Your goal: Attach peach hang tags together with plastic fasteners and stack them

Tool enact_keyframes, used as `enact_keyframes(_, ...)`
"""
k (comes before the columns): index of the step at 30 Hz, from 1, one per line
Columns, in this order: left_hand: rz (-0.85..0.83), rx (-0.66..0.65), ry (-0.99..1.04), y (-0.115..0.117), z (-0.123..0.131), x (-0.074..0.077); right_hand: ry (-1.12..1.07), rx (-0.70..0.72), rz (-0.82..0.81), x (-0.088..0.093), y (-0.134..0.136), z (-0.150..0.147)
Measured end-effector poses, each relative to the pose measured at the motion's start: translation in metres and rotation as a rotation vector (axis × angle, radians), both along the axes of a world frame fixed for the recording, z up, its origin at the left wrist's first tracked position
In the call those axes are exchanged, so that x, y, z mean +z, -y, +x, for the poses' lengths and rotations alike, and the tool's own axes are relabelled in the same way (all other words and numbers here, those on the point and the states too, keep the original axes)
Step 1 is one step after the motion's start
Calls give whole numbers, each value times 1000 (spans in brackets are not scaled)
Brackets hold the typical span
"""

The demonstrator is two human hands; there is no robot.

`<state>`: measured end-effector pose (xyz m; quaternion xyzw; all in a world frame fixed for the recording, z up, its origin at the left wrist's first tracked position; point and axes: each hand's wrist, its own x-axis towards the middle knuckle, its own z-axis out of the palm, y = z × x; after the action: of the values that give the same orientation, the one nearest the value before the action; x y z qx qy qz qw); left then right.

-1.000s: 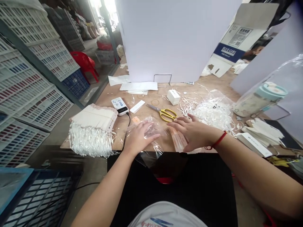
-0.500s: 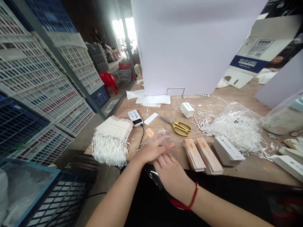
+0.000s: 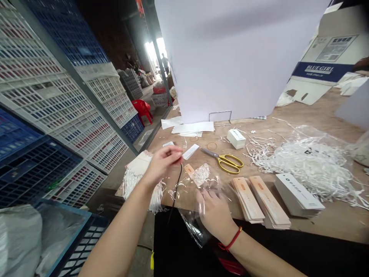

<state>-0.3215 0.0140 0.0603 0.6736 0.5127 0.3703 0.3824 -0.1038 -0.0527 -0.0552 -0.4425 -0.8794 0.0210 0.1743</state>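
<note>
My left hand (image 3: 165, 161) is raised over the table's left side with thumb and fingers pinched together. What it pinches, if anything, I cannot make out. Behind it a white device (image 3: 168, 144) is mostly covered, and a black cable (image 3: 178, 184) runs down past the table edge. My right hand (image 3: 215, 211) has its fingers curled on a clear plastic bag (image 3: 191, 227), which partly hangs over the front edge. Small white pieces (image 3: 201, 175) and an orange-printed tag (image 3: 189, 169) lie just beyond its fingers. Yellow-handled scissors (image 3: 227, 162) rest farther back.
Bundled tags with white strings (image 3: 138, 169) lie left. Orange-printed card stacks (image 3: 248, 200), a white card stack (image 3: 298, 196) and a heap of white strings (image 3: 311, 165) are right. A white panel (image 3: 239, 61) stands behind; crates (image 3: 69, 100) rise at left.
My hands have come apart. The left has moved up and left, in front of the device; the right stays low by the bag. The white pieces show more fully, and the view has shifted.
</note>
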Motion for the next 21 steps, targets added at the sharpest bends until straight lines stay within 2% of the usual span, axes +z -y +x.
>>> enact_keyframes(1, 4, 197, -215, -25, 7, -10, -7, -7, -1, 1, -1, -1)
enact_keyframes(2, -44, 306, -501, -48, 17, -19, -11, -16, -7, 1, -1, -1)
enact_keyframes(4, -87, 332, -659, -89, 38, -33, -11, -27, -32, 2, -2, -3)
enact_keyframes(6, -166, 302, -765, -119, 54, -43, 3, -25, -43, 0, -2, -6)
enact_keyframes(10, -318, 236, -932, -155, 66, -54, 7, -27, 0, -11, -5, -13)
enact_keyframes(15, -376, 204, -1006, -172, 69, -56, -127, -59, 163, -37, -10, -19)
enact_keyframes(21, -307, 255, -894, -149, 84, -64, -299, -74, 430, -85, -19, -25)
